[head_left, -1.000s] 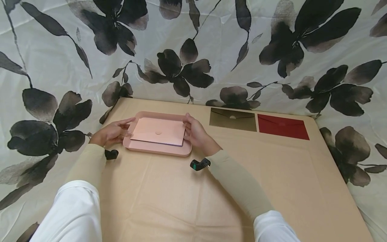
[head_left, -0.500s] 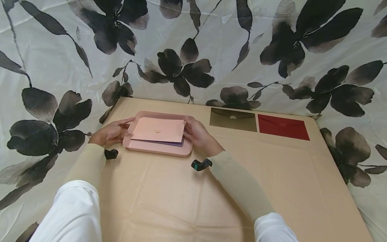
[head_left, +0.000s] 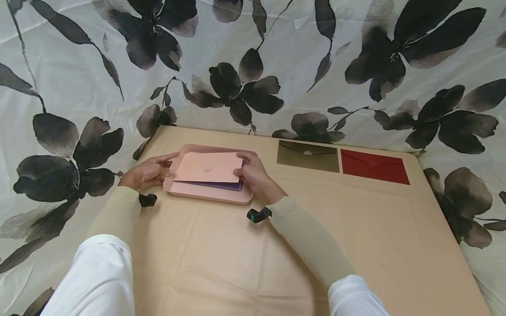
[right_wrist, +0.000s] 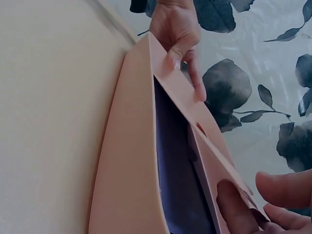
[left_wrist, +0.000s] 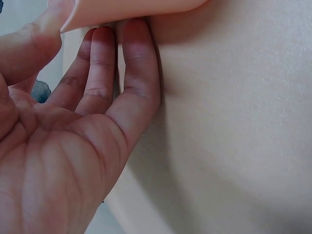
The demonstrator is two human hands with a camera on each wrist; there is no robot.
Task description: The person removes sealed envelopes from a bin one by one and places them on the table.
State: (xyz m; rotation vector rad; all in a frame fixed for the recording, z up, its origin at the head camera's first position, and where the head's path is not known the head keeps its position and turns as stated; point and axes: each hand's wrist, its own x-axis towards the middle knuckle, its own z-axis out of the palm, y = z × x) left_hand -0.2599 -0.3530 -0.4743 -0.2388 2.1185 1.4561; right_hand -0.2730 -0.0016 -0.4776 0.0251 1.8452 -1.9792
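A light pink envelope point(head_left: 207, 167) with a round seal is raised at its right side over a purple envelope point(head_left: 221, 185) in the pink tray point(head_left: 205, 196). My right hand point(head_left: 257, 175) pinches the pink envelope's right end between thumb and fingers. In the right wrist view, the purple envelope point(right_wrist: 178, 161) shows in the gap below the lifted pink envelope point(right_wrist: 209, 146). At the tray's left end my left hand point(head_left: 148, 172) grips the rim. The left wrist view has its thumb on the rim of the tray point(left_wrist: 141, 10) and its fingers point(left_wrist: 139, 63) under it.
A gold-brown envelope point(head_left: 307, 156) and a red envelope point(head_left: 375, 166) lie side by side at the table's back edge, right of the tray. A tan cloth covers the table point(head_left: 221, 245). Behind hangs a white floral sheet point(head_left: 300, 48).
My right hand has taken the pink envelope's right end and raised it, so more of the purple envelope shows beneath. My left hand stays at the tray's left end.
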